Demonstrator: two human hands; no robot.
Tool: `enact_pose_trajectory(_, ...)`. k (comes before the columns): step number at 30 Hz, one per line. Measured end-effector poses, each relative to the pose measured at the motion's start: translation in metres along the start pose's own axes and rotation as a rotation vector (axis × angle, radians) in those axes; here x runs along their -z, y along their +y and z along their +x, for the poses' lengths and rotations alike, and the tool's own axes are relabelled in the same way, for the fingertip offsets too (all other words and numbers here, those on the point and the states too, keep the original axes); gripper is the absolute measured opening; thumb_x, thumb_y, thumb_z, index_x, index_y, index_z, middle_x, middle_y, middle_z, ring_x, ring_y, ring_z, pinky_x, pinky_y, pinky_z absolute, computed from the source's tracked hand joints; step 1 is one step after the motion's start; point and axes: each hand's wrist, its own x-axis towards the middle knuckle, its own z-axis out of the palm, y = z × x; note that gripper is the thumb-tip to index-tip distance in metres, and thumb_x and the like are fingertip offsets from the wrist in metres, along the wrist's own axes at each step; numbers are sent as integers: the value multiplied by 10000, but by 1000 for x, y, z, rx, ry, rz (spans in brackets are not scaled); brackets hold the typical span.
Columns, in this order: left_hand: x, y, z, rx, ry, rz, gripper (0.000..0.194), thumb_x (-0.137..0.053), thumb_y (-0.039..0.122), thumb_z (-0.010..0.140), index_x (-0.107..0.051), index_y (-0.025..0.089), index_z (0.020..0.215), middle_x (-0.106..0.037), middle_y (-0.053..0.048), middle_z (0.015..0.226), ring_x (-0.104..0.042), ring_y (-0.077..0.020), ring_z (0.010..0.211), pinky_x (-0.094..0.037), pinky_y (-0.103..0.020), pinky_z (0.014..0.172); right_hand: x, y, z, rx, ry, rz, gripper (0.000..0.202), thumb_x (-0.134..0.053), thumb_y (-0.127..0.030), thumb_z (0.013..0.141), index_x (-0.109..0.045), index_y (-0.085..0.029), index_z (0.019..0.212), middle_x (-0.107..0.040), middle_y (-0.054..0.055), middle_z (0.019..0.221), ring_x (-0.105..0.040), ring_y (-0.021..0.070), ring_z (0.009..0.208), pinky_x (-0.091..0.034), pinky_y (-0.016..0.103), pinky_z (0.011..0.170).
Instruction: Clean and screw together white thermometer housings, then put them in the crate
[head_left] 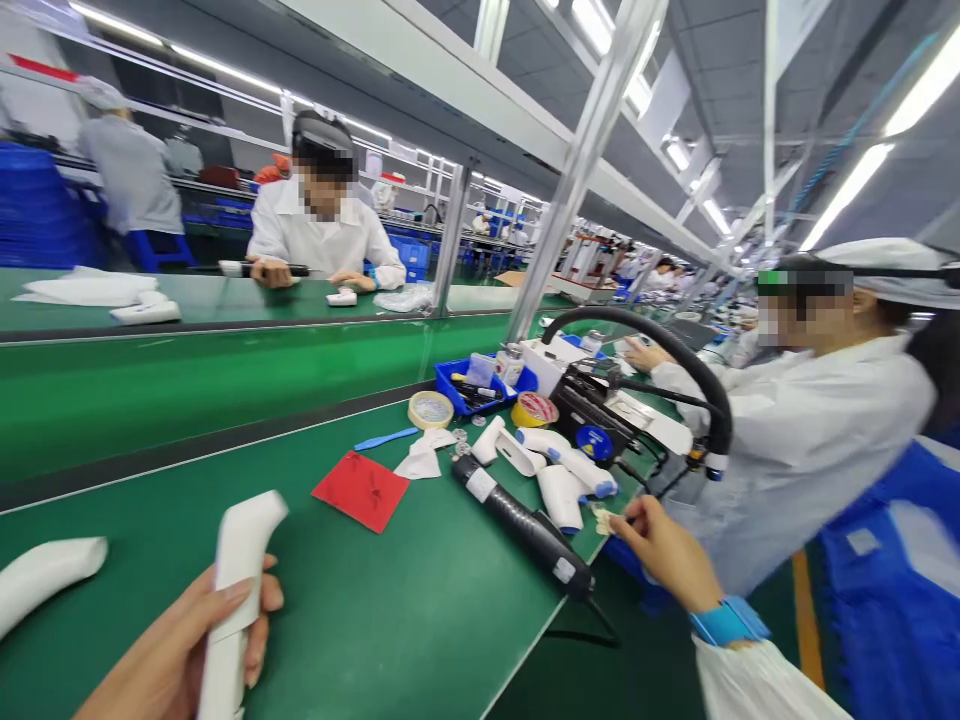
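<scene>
My left hand [225, 610] is wrapped round a white curved plastic housing [251, 525], held upright above the green table at the lower left. Past the table's right edge, my right hand [664, 545], with a blue band at the wrist, pinches a small crumpled cream-coloured piece [603, 521]. Close to that hand lie white and blue plastic housings [561, 497]. A black cylindrical electric tool [525, 525] rests on the table between my hands. Another white housing [52, 575] lies at the far left.
A red sheet [361, 490], blue stick [385, 438], white paper [421, 456], tape rolls [430, 409] and a blue bin [469, 387] lie on the table [337, 610]. A black machine [592, 410] with a curved hose stands behind. People sit opposite and at the right.
</scene>
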Motion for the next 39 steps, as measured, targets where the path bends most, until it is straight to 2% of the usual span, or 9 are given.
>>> enact_pose_trajectory(3, -5, 6, -15, -57, -47, 1, 351, -625, 419, 681, -511, 213, 942, -599, 20, 698, -489, -123, 503, -440, -259, 478, 0, -26, -14, 133, 21, -180, 282, -543, -509, 588, -447, -244, 595, -488, -26, 450, -436, 156, 373, -257, 255, 397)
enact_pose_trajectory(6, -7, 9, -20, -133, -126, -5, 246, -551, 350, 751, -508, 179, 923, -572, 11, 719, -485, -101, 499, -432, -249, 489, -19, -73, -33, 345, -45, -25, 316, -524, -560, 628, -496, -245, 638, -498, -23, 475, -431, 137, 379, -341, 261, 409)
enact_pose_trajectory(11, -4, 8, -20, -187, -144, -14, 197, -496, 303, 786, -474, 179, 938, -551, 12, 740, -494, -88, 489, -436, -243, 490, -81, -184, -68, 643, -512, 349, 209, -524, -441, 765, -554, -235, 751, -563, -10, 619, -503, 143, 563, -394, 249, 528)
enact_pose_trajectory(14, -4, 6, -20, -195, -148, -28, 198, -497, 310, 784, -464, 183, 933, -545, 14, 732, -495, -85, 481, -436, -236, 484, -126, -236, -73, 661, -703, 660, 225, -533, -437, 777, -574, -218, 807, -578, -5, 694, -509, 135, 623, -402, 256, 595)
enact_pose_trajectory(16, -4, 5, -19, -196, -147, -34, 197, -498, 320, 781, -461, 189, 922, -540, 21, 720, -486, -80, 466, -431, -231, 470, -154, -256, -74, 614, -782, 811, 300, -456, -478, 814, -573, -207, 869, -563, -7, 693, -500, 121, 596, -407, 253, 578)
enact_pose_trajectory(19, -5, 7, -17, -182, -140, -20, 177, -502, 315, 774, -457, 192, 893, -536, 24, 710, -481, -77, 466, -432, -230, 474, -185, -264, -80, 609, -810, 879, 401, -325, -518, 854, -536, -195, 963, -548, 10, 747, -503, 117, 593, -416, 246, 536)
enact_pose_trajectory(22, -5, 9, -16, -153, -138, -3, 148, -502, 301, 768, -449, 190, 851, -535, 22, 705, -483, -77, 472, -432, -232, 482, -198, -260, -89, 620, -854, 899, 370, -360, -493, 855, -544, -199, 982, -534, 3, 706, -509, 125, 619, -427, 246, 564)
enact_pose_trajectory(27, -4, 9, -14, -126, -157, 3, 130, -480, 294, 782, -452, 192, 858, -534, 20, 730, -487, -74, 476, -430, -230, 482, -197, -252, -94, 639, -950, 871, 305, -421, -421, 857, -541, -221, 1053, -543, -10, 704, -516, 126, 638, -428, 246, 589)
enact_pose_trajectory(39, -4, 9, -14, -93, -162, -1, 60, -445, 238, 788, -427, 194, 824, -533, 16, 741, -486, -76, 487, -432, -228, 484, -199, -248, -90, 683, -942, 815, 298, -391, -392, 876, -509, -214, 1083, -544, -4, 732, -525, 122, 637, -438, 251, 606)
